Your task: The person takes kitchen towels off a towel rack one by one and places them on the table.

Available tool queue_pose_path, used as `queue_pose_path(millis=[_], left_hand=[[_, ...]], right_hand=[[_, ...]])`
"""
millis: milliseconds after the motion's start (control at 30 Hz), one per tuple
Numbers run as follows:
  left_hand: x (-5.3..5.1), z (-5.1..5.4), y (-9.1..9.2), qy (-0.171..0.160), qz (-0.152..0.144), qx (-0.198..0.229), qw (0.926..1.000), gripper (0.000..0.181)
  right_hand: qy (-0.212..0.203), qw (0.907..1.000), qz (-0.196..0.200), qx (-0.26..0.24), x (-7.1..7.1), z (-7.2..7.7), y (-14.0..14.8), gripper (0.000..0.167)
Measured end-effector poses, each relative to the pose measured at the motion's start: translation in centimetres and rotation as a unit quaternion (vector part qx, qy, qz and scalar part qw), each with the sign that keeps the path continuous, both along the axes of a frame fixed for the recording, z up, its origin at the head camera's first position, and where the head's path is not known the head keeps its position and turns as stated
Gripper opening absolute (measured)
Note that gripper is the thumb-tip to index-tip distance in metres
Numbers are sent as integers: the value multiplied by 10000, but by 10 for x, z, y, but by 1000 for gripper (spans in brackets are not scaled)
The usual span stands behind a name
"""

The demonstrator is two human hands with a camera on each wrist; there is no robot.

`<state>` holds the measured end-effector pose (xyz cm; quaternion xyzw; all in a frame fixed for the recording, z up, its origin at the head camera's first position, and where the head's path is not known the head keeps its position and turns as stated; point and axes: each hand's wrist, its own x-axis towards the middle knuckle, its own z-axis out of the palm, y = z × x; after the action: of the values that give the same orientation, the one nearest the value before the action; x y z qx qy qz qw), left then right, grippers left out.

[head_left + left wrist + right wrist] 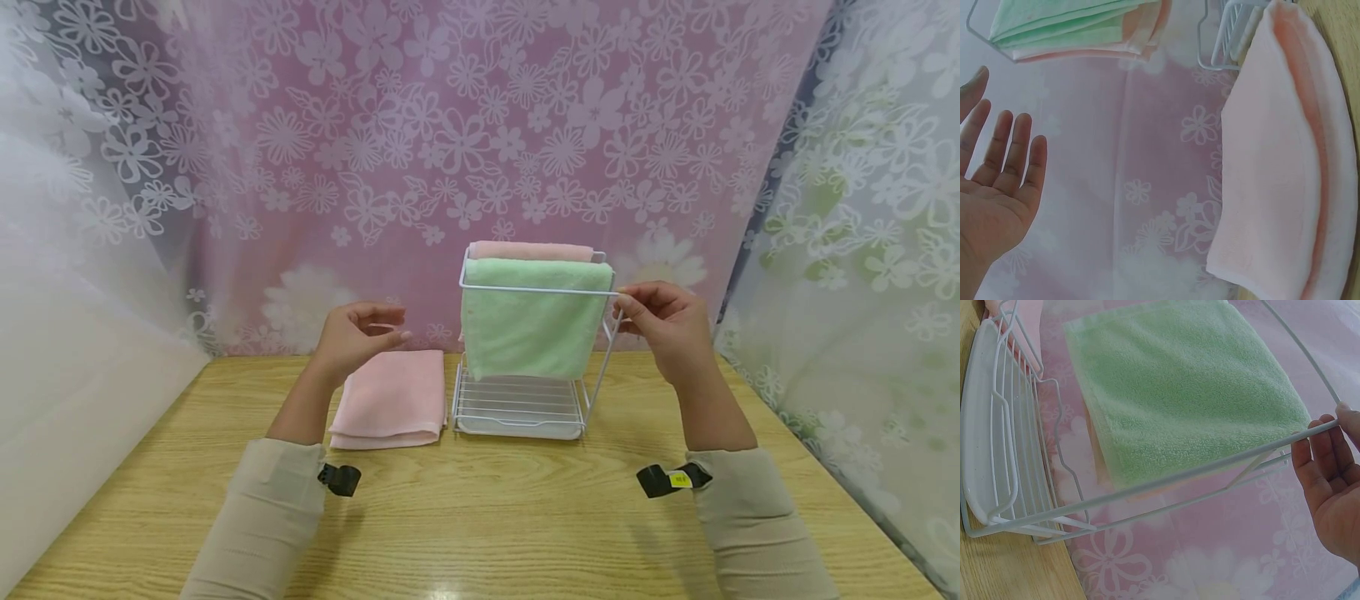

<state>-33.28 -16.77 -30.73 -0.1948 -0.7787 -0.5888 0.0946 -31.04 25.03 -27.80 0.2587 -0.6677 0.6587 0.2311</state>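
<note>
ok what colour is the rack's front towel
The front towel is light green, clearest in right wrist view.

Smooth metal rack (540,290), nubby towel (1185,394)

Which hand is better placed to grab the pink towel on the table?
Probably the left: the left hand is empty and close to that towel, while the right hand grips the rack.

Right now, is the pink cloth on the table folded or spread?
Folded: the pink cloth shows stacked layers along its near edge.
</note>
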Motion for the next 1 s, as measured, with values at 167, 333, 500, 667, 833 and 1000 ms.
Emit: queue_pose_path(millis=[167, 333, 500, 667, 833, 1000], left_hand=[[3, 4, 2, 90, -55, -11, 9999, 42], [5, 9, 5, 159, -153, 58, 9997, 42], [6, 13, 7, 258, -192, 31, 9995, 44], [7, 18, 11, 330, -218, -29, 9992, 45], [11, 23, 16, 465, -335, 28, 9983, 46], [14, 28, 19, 571, -475, 69, 9972, 47]], right_hand=[[-12, 10000, -18, 21, 0, 0, 0, 17], [-20, 10000, -30, 27, 1, 0, 0, 14], [25, 10000, 1, 23, 1, 1, 0, 12], [45, 10000, 23, 31, 1, 0, 0, 12], [19, 10000, -41, 46, 1, 0, 0, 15], [-26, 9999, -97, 36, 1, 0, 0, 17]])
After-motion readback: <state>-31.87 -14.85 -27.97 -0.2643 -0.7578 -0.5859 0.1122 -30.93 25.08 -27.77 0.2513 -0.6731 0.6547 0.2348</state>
